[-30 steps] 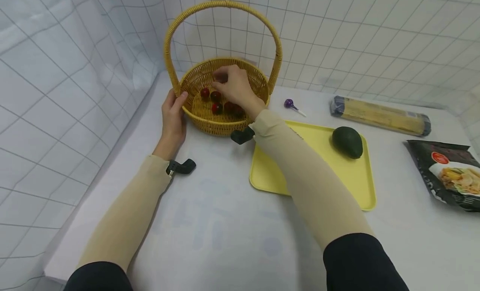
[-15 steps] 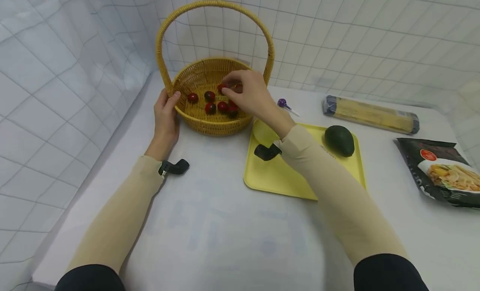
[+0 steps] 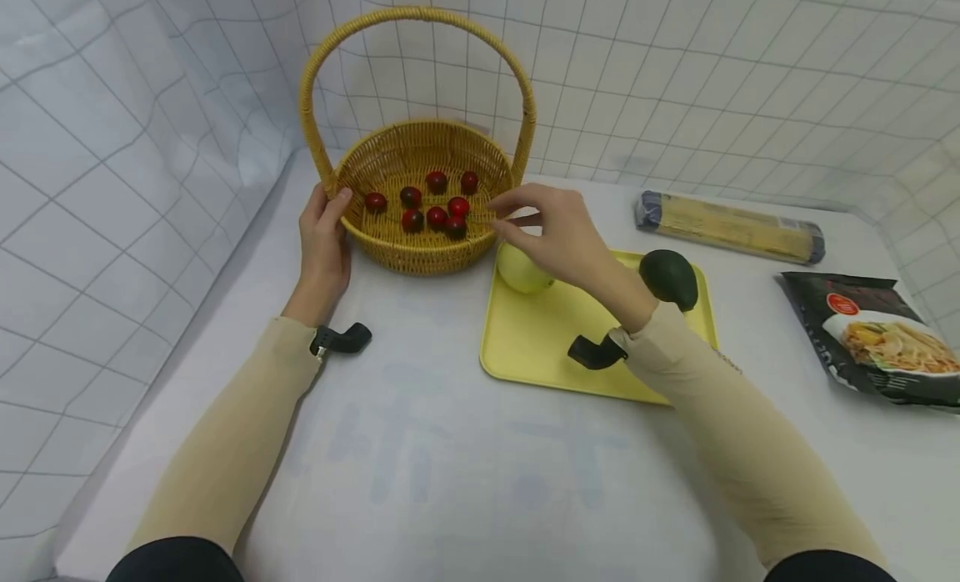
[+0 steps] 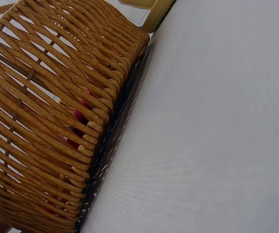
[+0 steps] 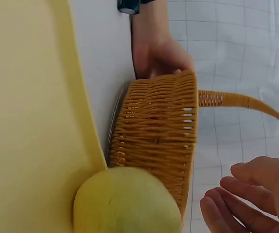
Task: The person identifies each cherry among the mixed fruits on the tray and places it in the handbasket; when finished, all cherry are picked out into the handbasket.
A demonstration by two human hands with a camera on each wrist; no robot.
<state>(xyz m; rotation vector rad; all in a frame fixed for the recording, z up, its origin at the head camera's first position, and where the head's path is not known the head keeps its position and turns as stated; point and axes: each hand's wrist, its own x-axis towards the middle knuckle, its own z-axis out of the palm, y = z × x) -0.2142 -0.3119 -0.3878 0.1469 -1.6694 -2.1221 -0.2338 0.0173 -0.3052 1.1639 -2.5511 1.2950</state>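
Observation:
My left hand grips the left rim of a round wicker basket, with the thumb over the edge. Several dark red cherries lie spread on the basket's floor. Close by the basket's right rim, my right hand hovers with nothing in its fingers. The right wrist view shows those fingers loosely bent, with the thumb apart from them. Below this hand, a round yellow-green fruit sits at the tray's far left corner, next to the basket. In the left wrist view, woven basket wall fills the left side.
A yellow tray on the white table holds an avocado at its far right. Behind it lies a long yellow packet. A black noodle bag is at the right. The basket's tall handle arches upward.
My right hand has come out of the basket toward the right, over the tray, uncovering the cherries. The lollipop seen earlier is hidden now. My left hand keeps its grip on the rim.

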